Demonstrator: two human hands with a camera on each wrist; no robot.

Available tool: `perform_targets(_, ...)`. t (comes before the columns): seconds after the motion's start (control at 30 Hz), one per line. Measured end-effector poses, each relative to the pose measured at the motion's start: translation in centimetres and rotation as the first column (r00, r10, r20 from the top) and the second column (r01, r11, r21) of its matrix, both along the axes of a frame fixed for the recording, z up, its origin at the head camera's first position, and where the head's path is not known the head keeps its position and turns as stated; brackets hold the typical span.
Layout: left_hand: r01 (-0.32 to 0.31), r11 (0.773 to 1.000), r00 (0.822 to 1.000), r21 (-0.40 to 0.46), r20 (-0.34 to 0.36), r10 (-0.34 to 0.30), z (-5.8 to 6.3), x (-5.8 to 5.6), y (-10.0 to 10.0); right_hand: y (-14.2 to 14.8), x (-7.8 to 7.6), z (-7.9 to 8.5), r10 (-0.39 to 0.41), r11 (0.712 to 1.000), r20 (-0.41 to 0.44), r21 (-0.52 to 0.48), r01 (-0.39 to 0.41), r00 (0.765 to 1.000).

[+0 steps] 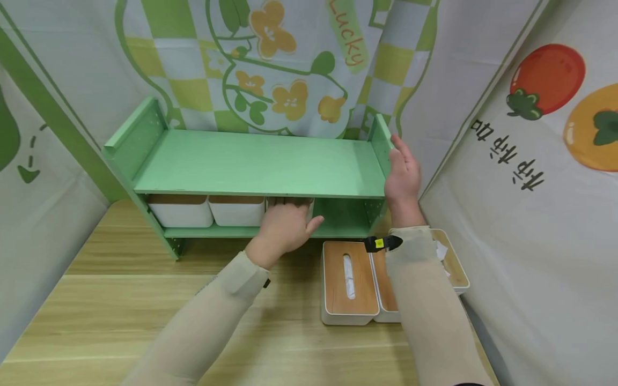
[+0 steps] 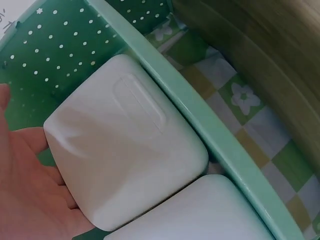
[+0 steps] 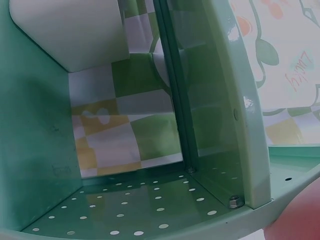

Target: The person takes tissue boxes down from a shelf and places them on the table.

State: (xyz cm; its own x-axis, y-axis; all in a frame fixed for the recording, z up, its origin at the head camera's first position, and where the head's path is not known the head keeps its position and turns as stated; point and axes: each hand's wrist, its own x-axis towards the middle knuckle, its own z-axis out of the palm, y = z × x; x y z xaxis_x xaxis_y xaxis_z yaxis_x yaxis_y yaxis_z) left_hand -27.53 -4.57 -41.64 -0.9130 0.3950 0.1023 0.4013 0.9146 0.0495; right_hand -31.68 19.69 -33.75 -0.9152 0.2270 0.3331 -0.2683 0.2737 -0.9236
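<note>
My left hand (image 1: 288, 225) reaches into the lower level of the green shelf (image 1: 263, 163), fingers over the top of a white tissue box (image 2: 125, 145) and thumb held out to the side. In the left wrist view its fingers (image 2: 39, 140) touch that box along one edge, and the box's plain end faces out. Two more white boxes with wooden lids (image 1: 181, 212) (image 1: 236, 212) stand in a row to its left. My right hand (image 1: 404, 174) rests against the outside of the shelf's right side panel, fingers extended upward; only a bit of it shows in the right wrist view.
A tissue box with a slotted wooden lid (image 1: 338, 284) stands on the wooden table (image 1: 120, 321), beside another lidded box (image 1: 384, 287) partly behind the right forearm. Farther right is a tan-topped white box (image 1: 456, 268) with white tissue. Printed cloth (image 1: 521, 257) hangs around the table.
</note>
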Motion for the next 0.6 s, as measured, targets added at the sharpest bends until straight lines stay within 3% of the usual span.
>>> perform_targets(0.4, -0.022, 1.0, 1.0, -0.017, -0.016, 0.022, 0.7, 3.2, 0.8, 0.0, 0.1, 0.0, 0.001, 1.0, -0.001, 0.005, -0.001, 1.0)
perform_targets(0.6, -0.05, 0.999, 0.998, 0.005, -0.039, 0.05, 1.1, 1.8, 1.0, 0.0, 0.1, -0.1, -0.014, 1.0, 0.002, 0.014, 0.014, 1.0)
